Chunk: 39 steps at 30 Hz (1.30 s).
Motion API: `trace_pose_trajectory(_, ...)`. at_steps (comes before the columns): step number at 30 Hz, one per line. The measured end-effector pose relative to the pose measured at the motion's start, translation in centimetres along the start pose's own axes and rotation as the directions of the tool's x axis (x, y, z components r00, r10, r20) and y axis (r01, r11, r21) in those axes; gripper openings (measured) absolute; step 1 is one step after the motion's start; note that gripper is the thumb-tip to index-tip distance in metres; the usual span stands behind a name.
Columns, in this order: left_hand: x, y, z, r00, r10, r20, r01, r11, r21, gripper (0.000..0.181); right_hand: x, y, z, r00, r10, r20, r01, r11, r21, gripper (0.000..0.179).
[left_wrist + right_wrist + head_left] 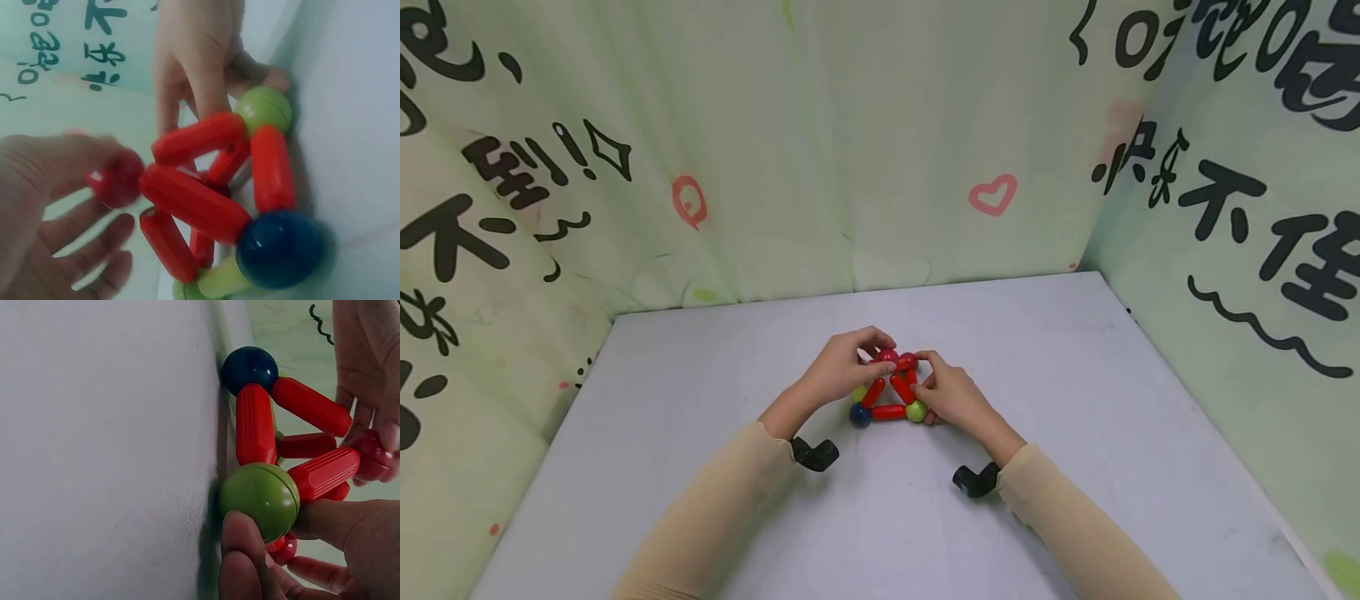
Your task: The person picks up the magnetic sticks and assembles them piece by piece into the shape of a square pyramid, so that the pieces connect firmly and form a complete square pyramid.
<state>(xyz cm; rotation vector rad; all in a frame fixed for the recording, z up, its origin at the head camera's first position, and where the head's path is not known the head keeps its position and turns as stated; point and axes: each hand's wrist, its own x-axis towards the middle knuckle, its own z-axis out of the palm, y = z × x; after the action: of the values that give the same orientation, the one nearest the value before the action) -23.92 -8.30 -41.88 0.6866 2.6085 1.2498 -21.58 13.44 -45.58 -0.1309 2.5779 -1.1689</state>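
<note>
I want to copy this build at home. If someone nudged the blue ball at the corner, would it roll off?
Probably not freely: the blue ball sits on the table with red rods joined to it, so it would likely drag them along. The joints may come apart easily, since both the left hand and the right hand steady the frame. Loose, its smooth round shape would likely roll.

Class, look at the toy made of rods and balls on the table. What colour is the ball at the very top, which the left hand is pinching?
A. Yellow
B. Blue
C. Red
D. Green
C. The left hand pinches a red ball at the peak, where the red rods meet; the blue ball and green ball sit at the base corners on the table.
</note>
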Motion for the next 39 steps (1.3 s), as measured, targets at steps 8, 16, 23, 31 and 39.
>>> trace_pose_trajectory(8, -1.0, -1.4, 0.4, 1.000, 0.014, 0.011, -0.014, 0.999, -0.038, 0.040, -0.4, -0.4, 0.2, 0.981, -0.148, -0.126, 0.117, 0.966, -0.229, 0.053)
trace_pose_trajectory(16, -1.1, -1.9, 1.2, 0.988, 0.141, -0.057, -0.137, 0.988, 0.070, 0.041, -0.7, -0.8, 0.3, 0.936, -0.350, -0.048, 0.330, 0.915, -0.232, 0.043)
trace_pose_trajectory(23, -1.2, -2.7, 1.3, 0.975, 0.221, -0.025, -0.219, 0.974, 0.064, 0.044, -0.6, -0.8, 0.0, 0.937, -0.348, -0.028, 0.340, 0.927, -0.156, 0.042)
trace_pose_trajectory(31, -1.4, -3.0, 1.3, 0.970, 0.245, 0.004, -0.244, 0.968, 0.047, 0.051, -0.7, -1.0, -0.1, 0.935, -0.354, 0.016, 0.352, 0.925, -0.142, 0.053)
trace_pose_trajectory(39, -2.9, -2.0, 2.4, 0.994, 0.014, -0.107, 0.004, 0.987, 0.161, 0.052, -0.4, -1.5, 0.1, 0.904, -0.422, -0.065, 0.409, 0.899, -0.159, 0.044)
